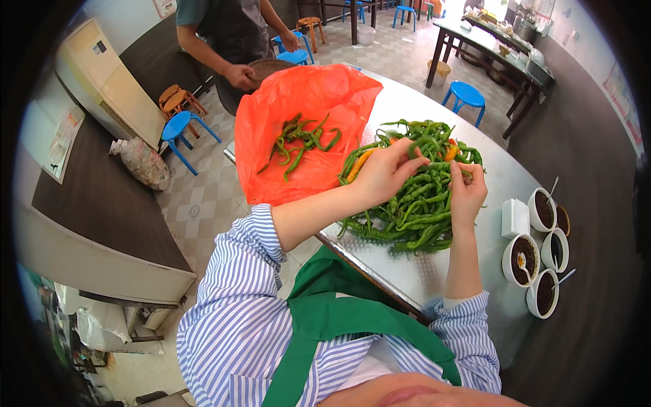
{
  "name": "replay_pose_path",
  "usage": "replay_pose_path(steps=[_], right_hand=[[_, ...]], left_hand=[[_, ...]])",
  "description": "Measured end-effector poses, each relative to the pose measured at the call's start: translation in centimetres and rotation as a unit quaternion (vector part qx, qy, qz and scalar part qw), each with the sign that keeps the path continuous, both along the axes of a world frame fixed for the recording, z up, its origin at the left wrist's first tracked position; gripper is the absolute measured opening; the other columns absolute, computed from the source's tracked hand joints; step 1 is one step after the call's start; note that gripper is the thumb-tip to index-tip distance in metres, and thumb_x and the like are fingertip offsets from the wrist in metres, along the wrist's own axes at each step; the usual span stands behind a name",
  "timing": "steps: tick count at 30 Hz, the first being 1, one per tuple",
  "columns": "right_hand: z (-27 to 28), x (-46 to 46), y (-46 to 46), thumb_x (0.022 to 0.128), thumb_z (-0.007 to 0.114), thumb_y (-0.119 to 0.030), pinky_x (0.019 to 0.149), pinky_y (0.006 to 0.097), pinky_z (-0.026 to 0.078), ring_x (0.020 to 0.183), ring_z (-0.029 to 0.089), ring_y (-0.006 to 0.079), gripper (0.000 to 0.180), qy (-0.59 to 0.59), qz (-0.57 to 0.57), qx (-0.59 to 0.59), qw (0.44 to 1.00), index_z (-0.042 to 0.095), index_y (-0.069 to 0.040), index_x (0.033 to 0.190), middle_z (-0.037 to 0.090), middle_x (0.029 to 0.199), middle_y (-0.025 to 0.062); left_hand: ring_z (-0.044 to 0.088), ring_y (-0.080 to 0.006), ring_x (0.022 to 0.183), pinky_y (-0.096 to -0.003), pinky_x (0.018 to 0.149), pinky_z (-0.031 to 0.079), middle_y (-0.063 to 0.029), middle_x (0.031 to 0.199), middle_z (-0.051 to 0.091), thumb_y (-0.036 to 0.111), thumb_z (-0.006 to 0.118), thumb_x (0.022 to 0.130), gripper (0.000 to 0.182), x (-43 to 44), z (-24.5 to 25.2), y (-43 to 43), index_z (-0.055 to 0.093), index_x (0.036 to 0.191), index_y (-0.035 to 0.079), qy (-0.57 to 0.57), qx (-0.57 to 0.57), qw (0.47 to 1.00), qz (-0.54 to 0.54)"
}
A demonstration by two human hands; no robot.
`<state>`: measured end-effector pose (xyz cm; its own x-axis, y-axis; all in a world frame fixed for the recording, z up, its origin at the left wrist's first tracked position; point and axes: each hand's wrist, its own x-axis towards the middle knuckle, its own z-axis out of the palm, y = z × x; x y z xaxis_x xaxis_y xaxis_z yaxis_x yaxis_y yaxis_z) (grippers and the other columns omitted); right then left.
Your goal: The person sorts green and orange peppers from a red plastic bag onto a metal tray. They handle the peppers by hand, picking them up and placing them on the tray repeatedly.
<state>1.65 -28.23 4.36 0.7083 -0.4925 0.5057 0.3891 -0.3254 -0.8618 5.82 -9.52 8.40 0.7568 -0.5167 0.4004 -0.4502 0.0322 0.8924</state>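
Note:
A heap of long green chili peppers (419, 219) lies on a metal-topped table (488, 259), with an orange pepper (360, 166) at its left side. Over the heap, my left hand (385, 170) pinches a curled green pepper (419, 148) between thumb and fingers. Close by on the right, my right hand (467, 189) has its thumb and fingertips together at a green pepper's end, partly hidden by the fingers. To the left of the heap, an open red plastic bag (315, 91) holds a smaller group of green peppers (300, 140).
White bowls of dark sauces (521, 259) and a white box (515, 219) stand at the table's right. Across the table is a person in a dark apron (236, 38), one hand on a woven basket (269, 68). Blue stools (465, 95) stand on the tiled floor.

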Motion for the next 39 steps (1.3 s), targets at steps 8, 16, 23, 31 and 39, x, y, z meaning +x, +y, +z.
replay_pose_path(steps=[8,16,23,31,39], right_hand=[[-0.4,-0.2,-5.2,0.081,0.066,-0.006,0.055,0.0226,0.039,0.058,0.044,0.0077,0.014,0.113,-0.087,-0.167,0.976,0.062,-0.002,0.093,0.053,0.068,0.0009],[1.4,-0.4,-3.1,0.077,0.061,0.002,0.067,0.0242,0.044,0.071,0.051,0.0109,0.03,0.066,-0.009,-0.241,0.968,0.063,-0.007,0.106,0.056,0.095,0.0042],[1.4,-0.5,-1.5,0.081,0.063,-0.004,0.065,0.0244,0.045,0.069,0.056,0.0113,0.014,0.049,0.036,-0.189,0.98,0.065,-0.004,0.095,0.059,0.089,0.004],[0.3,0.2,-1.3,0.085,0.063,-0.008,0.07,0.021,0.046,0.075,0.057,0.0077,0.014,0.076,0.136,-0.009,0.988,0.065,-0.002,0.098,0.06,0.086,0.0008],[2.4,-0.6,0.4,0.089,0.063,-0.023,0.068,0.0217,0.045,0.072,0.054,0.0086,0.033,0.001,0.249,0.282,0.927,0.06,0.003,0.109,0.057,0.081,0.0005]], left_hand=[[0.067,-0.0181,0.086,-0.0277,0.069,0.053,-0.0088,0.099,0.068,-0.005,0.06,0.08,0.024,5.5,0.4,6.5,0.057,0.102,0.006,-0.353,0.079,0.898,0.252],[0.053,-0.0292,0.113,-0.0348,0.089,0.048,-0.0124,0.127,0.051,0.004,0.061,0.082,0.033,10.7,-2.4,13.6,0.062,0.114,0.012,-0.252,0.419,0.854,0.18],[0.049,-0.0268,0.114,-0.0376,0.093,0.045,-0.0064,0.117,0.057,0.002,0.065,0.074,0.029,6.9,-3.5,4.2,0.064,0.102,0.01,-0.423,0.34,0.832,-0.116],[0.06,-0.0194,0.096,-0.0303,0.086,0.046,-0.006,0.098,0.063,0.005,0.063,0.083,0.019,8.8,-0.6,5.3,0.059,0.102,0.004,-0.138,0.161,0.974,-0.081],[0.062,-0.0124,0.085,-0.0253,0.073,0.048,-0.004,0.09,0.06,0.01,0.061,0.086,0.023,4.8,1.5,0.2,0.056,0.106,0.0,0.073,0.094,0.988,-0.094]])
